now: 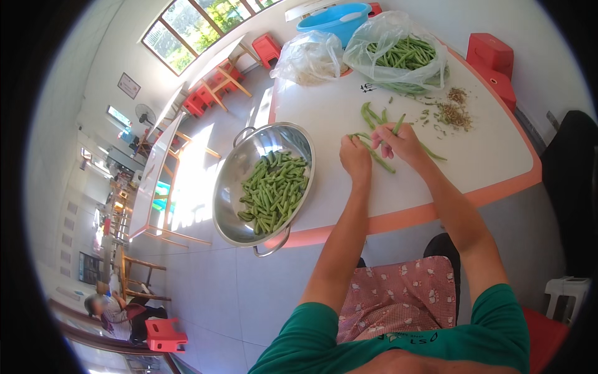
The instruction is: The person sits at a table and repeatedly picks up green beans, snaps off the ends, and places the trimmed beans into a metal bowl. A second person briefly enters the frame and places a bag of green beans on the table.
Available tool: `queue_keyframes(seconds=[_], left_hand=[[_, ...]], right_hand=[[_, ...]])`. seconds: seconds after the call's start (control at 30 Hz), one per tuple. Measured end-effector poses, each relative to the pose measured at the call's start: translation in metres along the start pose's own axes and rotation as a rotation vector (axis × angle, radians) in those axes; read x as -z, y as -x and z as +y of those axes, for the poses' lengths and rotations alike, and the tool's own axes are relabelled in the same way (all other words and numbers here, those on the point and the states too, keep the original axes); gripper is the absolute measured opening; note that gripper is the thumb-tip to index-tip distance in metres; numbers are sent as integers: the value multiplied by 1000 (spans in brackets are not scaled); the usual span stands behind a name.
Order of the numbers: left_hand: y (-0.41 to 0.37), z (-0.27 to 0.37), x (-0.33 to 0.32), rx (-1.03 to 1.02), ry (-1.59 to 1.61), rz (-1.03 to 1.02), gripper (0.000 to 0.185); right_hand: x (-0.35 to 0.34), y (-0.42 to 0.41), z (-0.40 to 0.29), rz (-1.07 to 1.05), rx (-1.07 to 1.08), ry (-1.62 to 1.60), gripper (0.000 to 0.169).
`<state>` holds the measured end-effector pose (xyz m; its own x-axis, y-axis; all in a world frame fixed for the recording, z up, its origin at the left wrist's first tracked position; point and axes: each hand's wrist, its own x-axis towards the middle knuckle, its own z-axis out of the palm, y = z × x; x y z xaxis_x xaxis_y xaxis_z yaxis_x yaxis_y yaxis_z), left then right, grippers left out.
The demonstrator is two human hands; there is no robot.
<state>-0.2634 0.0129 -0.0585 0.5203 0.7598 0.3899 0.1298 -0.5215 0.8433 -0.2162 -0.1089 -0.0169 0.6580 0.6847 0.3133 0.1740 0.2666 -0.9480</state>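
Observation:
On the white tabletop (336, 196) with its orange border, my right hand (402, 146) grips a green bean (399, 123) that sticks up past the thumb. Just to its left, my left hand (355, 156) has its fingers curled, with a green bean (359, 135) at the fingertips; the palm side is hidden. Several long beans (384, 161) lie under and around both hands. To the left, a two-handled stainless steel basin (229, 187) holds short bean pieces (273, 194). A clear plastic bag (362, 51) of whole beans (406, 53) stands at the table's far side.
Brown scraps and bean ends (453, 112) lie at the right. Another plastic bag (308, 56) and a blue tub (334, 21) stand at the back. Red stools (490, 61) are beyond the right edge. A seated person (124, 313) is far off at lower left.

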Motion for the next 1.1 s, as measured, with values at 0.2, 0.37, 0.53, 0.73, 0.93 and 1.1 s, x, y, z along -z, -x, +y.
queue_keyframes(seconds=[0.2,0.37,0.53,0.73,0.93,1.1], left_hand=[[-4,12,22,24,422,-657,16],[4,24,31,183,696,-1190,14],[-4,16,38,243,971,-1389,16],[-12,4,26,424,1251,-730,15],[-4,13,24,384,971,-728,14],[-1,17,27,310,732,-908,14]], right_hand=[[32,-11,6,466,-23,-420,32],[55,-15,30,588,-144,-626,33],[50,-19,31,627,-187,-653,33],[43,-16,19,510,-135,-532,36],[31,-10,10,268,-130,-412,39],[24,-11,12,276,-83,-315,36]])
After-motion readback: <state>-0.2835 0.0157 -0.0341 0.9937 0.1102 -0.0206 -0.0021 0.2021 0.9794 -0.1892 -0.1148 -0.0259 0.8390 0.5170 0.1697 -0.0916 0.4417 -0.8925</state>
